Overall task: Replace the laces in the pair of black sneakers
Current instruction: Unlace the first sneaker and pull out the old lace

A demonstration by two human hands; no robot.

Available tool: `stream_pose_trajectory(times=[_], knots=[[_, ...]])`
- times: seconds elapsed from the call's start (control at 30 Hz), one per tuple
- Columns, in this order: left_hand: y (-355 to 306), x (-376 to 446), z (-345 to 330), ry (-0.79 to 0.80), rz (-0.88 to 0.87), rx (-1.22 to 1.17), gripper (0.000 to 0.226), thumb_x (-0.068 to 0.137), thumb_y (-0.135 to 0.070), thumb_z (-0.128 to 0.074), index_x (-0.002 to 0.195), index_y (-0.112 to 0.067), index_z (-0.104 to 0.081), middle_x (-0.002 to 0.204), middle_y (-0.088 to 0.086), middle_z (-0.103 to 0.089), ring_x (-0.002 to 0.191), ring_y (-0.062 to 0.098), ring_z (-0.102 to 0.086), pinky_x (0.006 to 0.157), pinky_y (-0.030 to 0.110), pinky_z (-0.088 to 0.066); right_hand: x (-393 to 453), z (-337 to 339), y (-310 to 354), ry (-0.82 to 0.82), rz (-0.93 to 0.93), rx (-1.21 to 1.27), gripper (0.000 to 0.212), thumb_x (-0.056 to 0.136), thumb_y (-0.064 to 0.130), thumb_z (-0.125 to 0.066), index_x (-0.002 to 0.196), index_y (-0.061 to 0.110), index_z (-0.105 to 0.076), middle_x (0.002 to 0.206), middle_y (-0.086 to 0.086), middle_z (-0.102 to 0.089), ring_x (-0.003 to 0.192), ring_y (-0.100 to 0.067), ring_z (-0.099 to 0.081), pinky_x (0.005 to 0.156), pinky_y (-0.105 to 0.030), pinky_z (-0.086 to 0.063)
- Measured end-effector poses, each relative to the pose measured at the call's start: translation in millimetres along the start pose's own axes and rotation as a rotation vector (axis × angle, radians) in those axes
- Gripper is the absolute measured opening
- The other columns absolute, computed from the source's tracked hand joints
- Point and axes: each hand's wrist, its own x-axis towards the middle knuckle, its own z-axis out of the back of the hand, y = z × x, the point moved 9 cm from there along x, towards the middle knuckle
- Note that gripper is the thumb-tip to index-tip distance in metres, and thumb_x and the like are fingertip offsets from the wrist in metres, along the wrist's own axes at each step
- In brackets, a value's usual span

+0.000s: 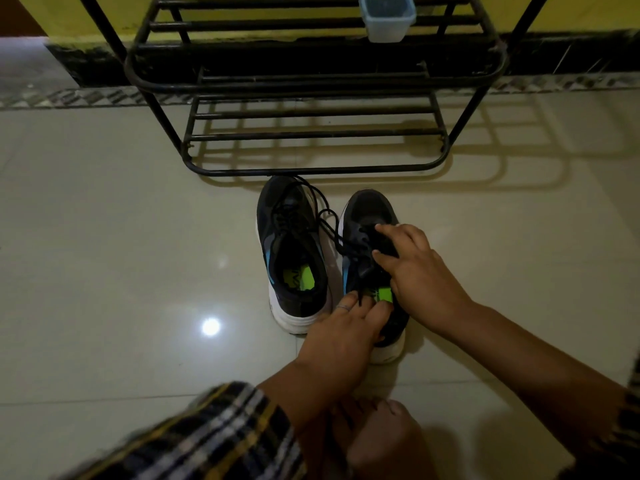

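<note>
Right sneaker: on the floor, under both hands. Black upper, white sole, green insole patch between the two hands. Black lace threaded through the eyelets, slack loops trailing off left of the fingers.

Left sneaker: just beyond and left of the left hand, untouched, laced, side by side with its mate and nearly touching it.

Left hand: at the heel end of the right sneaker, fingers curled at the collar, a lace end apparently pinched between fingertips; ring on one finger.

Right hand: laid over the tongue and lacing, fingers bent onto the crossings; pinching lace or merely pressing, cannot tell.

Handling, judged: sneakers light, padded, stable on flat soles, liable to slide on glossy tile unless steadied at heel or collar. Lace soft, limp, thin, prone to tangling; best taken near the tip or at a crossing, drawn out one eyelet at a time.

Also present: black metal shoe rack well beyond the hands; clear plastic container on its upper bars; plaid sleeve on the left arm.
</note>
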Motion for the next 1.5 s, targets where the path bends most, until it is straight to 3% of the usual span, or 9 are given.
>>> stream_pose_trajectory(times=[0.1,0.17,0.37,0.83,1.03,1.17,1.33,1.4,1.5], knots=[[3,0,-3,0.056,0.034,-0.023,0.036,0.092,-0.017,-0.051,0.126,-0.018,-0.041,0.117,0.007,-0.054,0.122,0.032,-0.044,0.085,0.047,-0.05,-4,-8,-2,0.096,-0.057,-0.02,0.065,0.082,0.008,-0.062,0.142,0.014,-0.037,0.157,-0.008,-0.008,0.14,-0.033,-0.01,0.099,-0.049,-0.037],[3,-1,-2,0.051,0.036,-0.018,0.035,0.093,-0.019,-0.048,0.127,-0.019,-0.041,0.117,0.006,-0.053,0.123,0.032,-0.042,0.085,0.047,-0.05,-3,-7,-3,0.125,-0.086,-0.056,0.072,0.083,0.01,-0.06,0.147,0.019,-0.026,0.156,-0.006,0.0,0.14,-0.031,-0.003,0.102,-0.048,-0.034],[5,-1,0,0.089,0.079,0.046,0.037,0.098,-0.025,-0.041,0.135,-0.023,-0.036,0.126,0.002,-0.048,0.131,0.026,-0.034,0.084,0.042,-0.045,-6,-1,2,0.123,-0.049,-0.095,0.049,0.083,0.014,-0.061,0.129,0.015,-0.045,0.141,-0.011,-0.027,0.134,-0.028,-0.016,0.096,-0.044,-0.037],[-2,-1,8,0.249,0.116,0.095,0.036,0.1,-0.03,-0.037,0.135,-0.024,-0.029,0.133,-0.001,-0.04,0.13,0.02,-0.029,0.086,0.035,-0.042,-33,9,-6,0.227,-0.131,0.052,0.031,0.093,0.03,-0.051,0.123,0.036,-0.057,0.145,-0.001,-0.025,0.136,-0.026,-0.013,0.104,-0.042,-0.036],[0,-4,5,0.156,0.11,0.067,0.038,0.097,-0.024,-0.04,0.134,-0.023,-0.033,0.127,0.0,-0.045,0.123,0.022,-0.035,0.083,0.037,-0.045,-24,27,-13,-0.014,-0.11,0.219,0.027,0.081,0.028,-0.07,0.106,0.018,-0.069,0.118,-0.003,-0.047,0.119,-0.021,-0.035,0.097,-0.037,-0.038],[4,-4,-3,0.145,0.106,0.035,0.041,0.095,-0.023,-0.044,0.135,-0.023,-0.034,0.127,0.001,-0.046,0.125,0.026,-0.035,0.088,0.045,-0.047,-15,31,-44,-0.227,-0.344,0.569,0.006,0.081,0.018,-0.072,0.081,0.013,-0.07,0.094,-0.002,-0.052,0.096,-0.017,-0.047,0.083,-0.026,-0.036],[5,-2,-3,0.119,0.086,-0.012,0.037,0.095,-0.022,-0.048,0.131,-0.021,-0.039,0.123,0.003,-0.049,0.124,0.029,-0.039,0.086,0.048,-0.048,-13,-6,-86,-0.194,-0.766,1.005,0.023,0.088,0.017,-0.062,0.066,0.014,-0.065,0.077,-0.008,-0.063,0.076,-0.022,-0.057,0.079,-0.042,-0.049],[5,-2,-3,0.126,0.08,-0.02,0.037,0.094,-0.022,-0.048,0.131,-0.021,-0.04,0.123,0.004,-0.05,0.125,0.03,-0.039,0.087,0.049,-0.048,-15,-21,-94,-0.116,-0.854,0.947,0.022,0.093,0.025,-0.055,0.084,0.009,-0.066,0.097,-0.016,-0.066,0.085,-0.027,-0.058,0.085,-0.046,-0.048],[6,-1,-6,0.185,0.095,-0.008,0.039,0.097,-0.023,-0.043,0.136,-0.023,-0.034,0.13,0.003,-0.044,0.13,0.026,-0.031,0.093,0.048,-0.044,-12,-10,-94,-0.13,-0.795,0.679,0.034,0.096,0.037,-0.046,0.118,0.012,-0.056,0.13,-0.012,-0.05,0.109,-0.029,-0.054,0.095,-0.033,-0.041]])
